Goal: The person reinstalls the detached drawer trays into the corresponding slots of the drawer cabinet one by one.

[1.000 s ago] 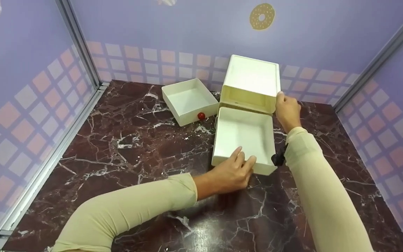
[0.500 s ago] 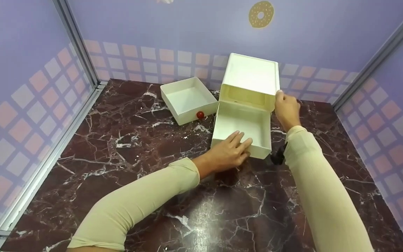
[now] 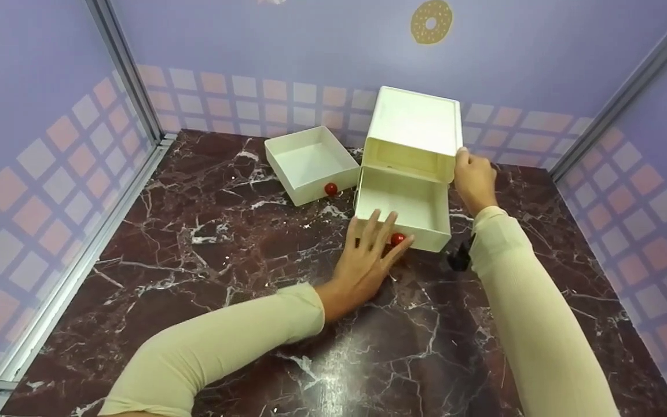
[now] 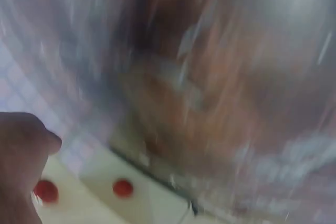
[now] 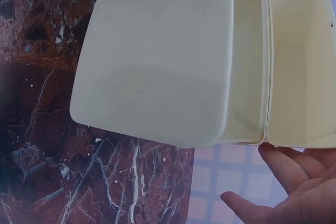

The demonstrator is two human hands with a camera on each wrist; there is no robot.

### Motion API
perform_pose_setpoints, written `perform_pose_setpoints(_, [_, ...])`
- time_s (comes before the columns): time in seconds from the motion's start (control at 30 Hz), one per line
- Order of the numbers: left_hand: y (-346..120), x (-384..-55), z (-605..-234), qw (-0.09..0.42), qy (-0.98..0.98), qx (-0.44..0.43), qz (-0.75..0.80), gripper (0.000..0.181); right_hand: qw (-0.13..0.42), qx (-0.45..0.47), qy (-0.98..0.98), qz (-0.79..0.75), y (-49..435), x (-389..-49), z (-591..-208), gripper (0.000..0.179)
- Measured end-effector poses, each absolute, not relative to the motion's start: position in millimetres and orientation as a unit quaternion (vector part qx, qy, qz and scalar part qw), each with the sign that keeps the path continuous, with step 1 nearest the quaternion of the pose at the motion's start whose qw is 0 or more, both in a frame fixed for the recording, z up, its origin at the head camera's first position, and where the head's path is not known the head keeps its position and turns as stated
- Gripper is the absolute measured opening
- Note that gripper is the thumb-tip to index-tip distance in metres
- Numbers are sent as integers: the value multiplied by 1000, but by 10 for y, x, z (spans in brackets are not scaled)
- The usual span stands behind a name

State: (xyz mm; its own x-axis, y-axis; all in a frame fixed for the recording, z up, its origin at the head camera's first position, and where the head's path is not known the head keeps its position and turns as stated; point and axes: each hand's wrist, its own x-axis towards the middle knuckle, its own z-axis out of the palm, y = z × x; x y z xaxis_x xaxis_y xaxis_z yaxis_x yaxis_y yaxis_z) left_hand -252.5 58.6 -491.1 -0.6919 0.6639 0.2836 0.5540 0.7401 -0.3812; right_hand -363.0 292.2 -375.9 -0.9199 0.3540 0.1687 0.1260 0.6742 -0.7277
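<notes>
A white drawer [image 3: 426, 237] with a red knob [image 3: 398, 238] sits part-way in the lower slot of a white two-slot cabinet [image 3: 417, 121]. My left hand [image 3: 362, 269] has its fingers spread and fairly straight at the drawer's front, around the knob. At the cabinet's right side is my right hand [image 3: 475, 180]. In the right wrist view, its extended fingers [image 5: 286, 166] touch the cabinet's side and one digit stands apart. The upper slot is bare. The left wrist view is blurred, with two red knobs [image 4: 122, 188] low in it.
A second white drawer [image 3: 313, 162] with a red knob lies left of the cabinet on the dark red marbled table [image 3: 241, 231]. Purple walls [image 3: 287, 46] with pink and white squares enclose the back and sides. Something black [image 3: 459, 258] is beside the right wrist.
The lower drawer has slid back into the cabinet. My left hand has moved forward and left, its fingers spreading and uncovering the red knob. The right hand stays at the cabinet's side.
</notes>
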Motion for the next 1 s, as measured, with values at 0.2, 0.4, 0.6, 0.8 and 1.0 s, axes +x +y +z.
perform_pose_setpoints(0.2, [517,-2342,-5103,171,-932,-282,152,86,155,-134,-904,376,2918,-3635,-3733,53])
perform_pose_setpoints(0.4, [483,-2385,-5151,171,-931,-278,163,84,153,-137,-903,377,2910,-3622,-3737,52])
perform_pose_setpoints(0.6, [548,-2584,-5111,174,-931,-282,152,81,150,-136,-906,372,2935,-3626,-3740,52])
perform_pose_setpoints(0.8, [631,-2862,-4994,166,-941,-266,126,79,137,-142,-901,387,2954,-3619,-3746,53])
perform_pose_setpoints(1.0, [651,-2942,-4932,229,-921,-286,137,67,135,-139,-901,389,2913,-3628,-3737,53])
